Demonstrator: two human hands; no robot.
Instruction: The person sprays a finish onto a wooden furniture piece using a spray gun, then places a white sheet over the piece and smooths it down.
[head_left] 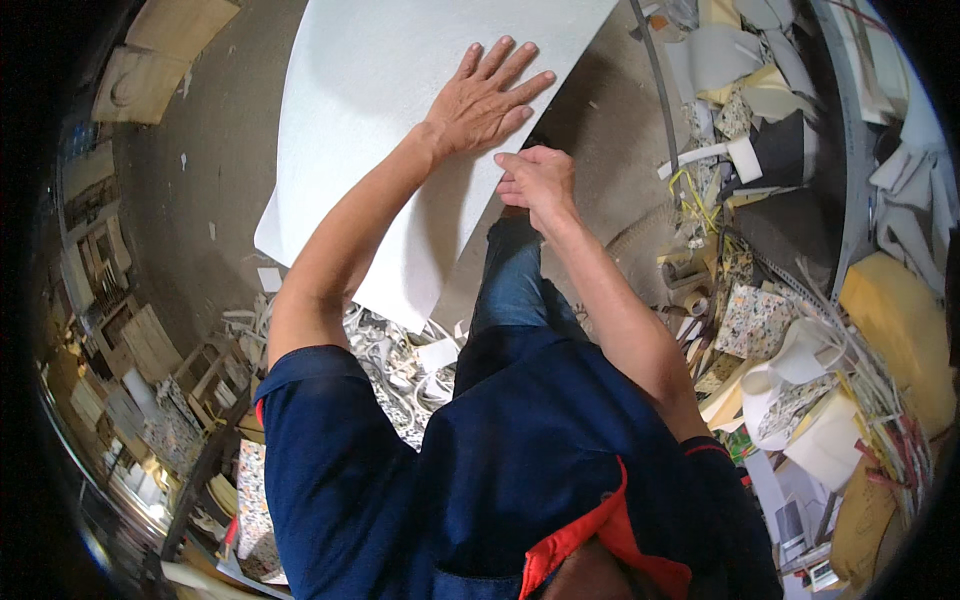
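Observation:
A large white sheet [350, 130], which looks like thin foam, reaches from the top edge of the view down to a corner in front of my legs. My left hand [478, 100] lies palm down on it near its right edge, fingers spread. Just below and to the right, my right hand [540, 182] pinches that same edge, thumb on the upper face and fingers curled. What lies under the sheet there is hidden.
White scrap strips [395, 375] lie heaped by my legs. Along the right are piled foam offcuts [755, 320], a dark upright bar [655, 90] and a yellow foam block [895, 335]. Wooden boards [140, 340] stand at the left, with cardboard [150, 80] farther off.

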